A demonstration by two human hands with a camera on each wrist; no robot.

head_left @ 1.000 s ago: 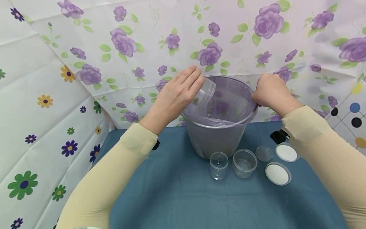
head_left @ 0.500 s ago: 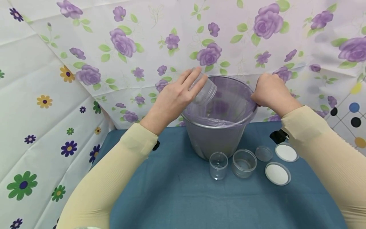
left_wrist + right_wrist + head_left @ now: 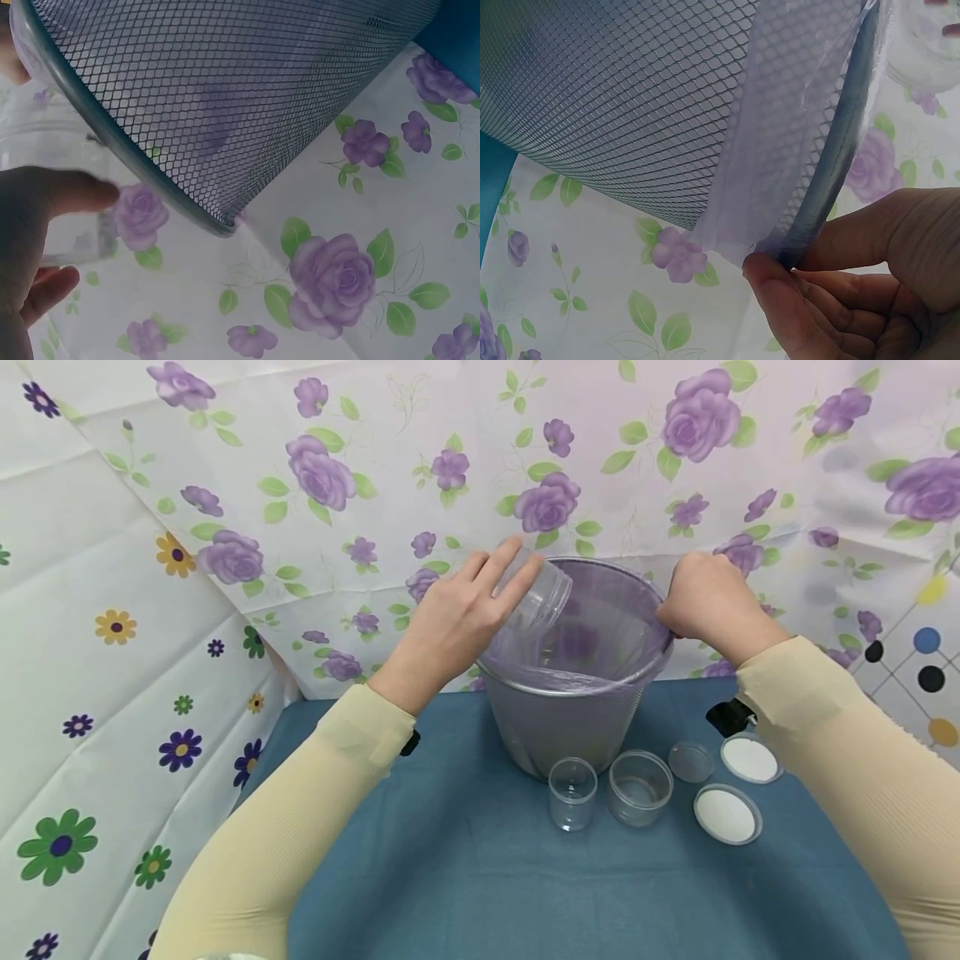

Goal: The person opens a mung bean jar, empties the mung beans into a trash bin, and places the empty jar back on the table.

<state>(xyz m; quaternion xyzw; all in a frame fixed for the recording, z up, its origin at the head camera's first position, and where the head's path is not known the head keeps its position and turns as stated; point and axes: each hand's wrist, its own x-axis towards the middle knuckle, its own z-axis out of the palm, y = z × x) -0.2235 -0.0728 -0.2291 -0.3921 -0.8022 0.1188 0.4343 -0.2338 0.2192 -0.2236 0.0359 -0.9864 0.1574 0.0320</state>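
My left hand (image 3: 457, 622) grips a clear plastic jar (image 3: 551, 597), tipped with its mouth toward the inside of a grey mesh wastebasket (image 3: 566, 727). In the left wrist view the thumb lies against the jar (image 3: 86, 232), just outside the wastebasket's rim. A thin purple bin bag (image 3: 600, 635) lines the wastebasket and folds over its rim. On the right side, my right hand (image 3: 712, 602) pinches the rim with the bag over it. The right wrist view shows thumb and forefinger closed on that rim (image 3: 840, 157). What lies at the bottom of the wastebasket is hidden.
Before the wastebasket stand a narrow clear jar (image 3: 573, 795) and a wider clear jar (image 3: 640, 789). To their right lie a small clear lid (image 3: 691, 762) and two white-lined lids (image 3: 727, 814). A blue cloth (image 3: 480, 877) covers the table; flowered sheets (image 3: 375, 485) hang behind.
The left hand's fingers have spread on the jar, and the jar has shifted slightly right. Small dark bits seen in it earlier no longer show. The right hand stays on the rim.
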